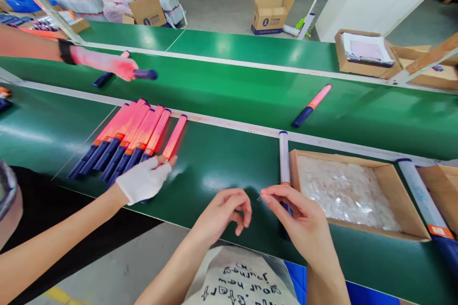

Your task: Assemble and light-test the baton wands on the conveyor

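Observation:
My left hand (226, 210) hovers over the front edge of the green table, fingers loosely curved, apart and holding nothing. Between thumb and forefinger, my right hand (302, 217) pinches a small clear plastic piece (259, 198), too small to make out well. Behind that hand lies a light stick (284, 157) with a whitish tube; its dark blue handle is partly covered by my fingers. An open cardboard box (384, 190) full of small clear plastic pieces (343, 190) stands just right of my right hand.
At left, a co-worker's white-gloved hand (145, 180) touches one of several red-lit sticks (132, 126). Another person's hand (119, 66) holds a stick over the sunken green belt (222, 81), where a lit stick (312, 106) lies. A larger stick (424, 195) lies right of the box.

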`<state>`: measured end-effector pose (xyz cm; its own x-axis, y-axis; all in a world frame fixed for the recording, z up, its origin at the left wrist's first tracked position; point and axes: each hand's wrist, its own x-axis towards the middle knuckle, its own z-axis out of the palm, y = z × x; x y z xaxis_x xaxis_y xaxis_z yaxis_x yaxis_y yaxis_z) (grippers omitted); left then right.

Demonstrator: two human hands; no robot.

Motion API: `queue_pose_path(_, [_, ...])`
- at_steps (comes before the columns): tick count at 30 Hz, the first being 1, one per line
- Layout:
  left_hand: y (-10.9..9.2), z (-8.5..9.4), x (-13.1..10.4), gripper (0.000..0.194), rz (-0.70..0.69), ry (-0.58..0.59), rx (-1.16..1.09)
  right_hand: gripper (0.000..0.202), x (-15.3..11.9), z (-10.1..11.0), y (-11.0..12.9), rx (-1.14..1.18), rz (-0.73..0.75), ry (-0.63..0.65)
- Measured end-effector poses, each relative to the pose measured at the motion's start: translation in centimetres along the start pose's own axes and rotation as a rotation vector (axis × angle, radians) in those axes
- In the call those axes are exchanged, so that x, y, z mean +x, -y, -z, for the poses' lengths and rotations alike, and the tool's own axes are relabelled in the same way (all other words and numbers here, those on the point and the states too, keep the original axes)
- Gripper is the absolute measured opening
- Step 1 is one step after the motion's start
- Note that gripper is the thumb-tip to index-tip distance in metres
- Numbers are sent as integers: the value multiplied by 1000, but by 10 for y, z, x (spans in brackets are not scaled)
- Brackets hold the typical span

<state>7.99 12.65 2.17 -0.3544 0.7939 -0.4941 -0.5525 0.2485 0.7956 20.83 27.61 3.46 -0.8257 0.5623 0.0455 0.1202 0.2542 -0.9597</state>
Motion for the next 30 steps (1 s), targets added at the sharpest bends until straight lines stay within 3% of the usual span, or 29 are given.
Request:
queue_pose_path(3, [2,23,-12,33,-122,-320,301,21,0,-4,3,84,-82,-73])
queue_pose_path(7, [8,69,-29,31,-236,-733,625,23,3,-4,6,108,-120,-94])
queue_pose_path(12, [14,115,-45,32,-334,-1023,928,23,4,-5,9,91,-100,-80])
queue_pose_path(15, [17,132,-50,48,-317,-1188,1105,19,1,-7,11,67,-62,-112])
queue_pose_path(18, [21,147,-51,59,-197,-1226,1195,18,-2,-7,8,21,-37,-127])
queue_pose_path(21, [20,160,-48,50,-159,-1229,1119,20,-5,-4,1,-20,7,-74])
queue_pose_path(24, [14,162,-45,39,-187,-1201,958,20,-8,-2,-3,-46,23,-75])
queue_pose_path(27, [7,143,-44,42,-241,-1025,716,20,-11,-3,-3,-72,14,-105])
queue_pose_path(30, [0,100,-45,45,-311,-772,506,14,-12,-3,-2,-82,77,-98])
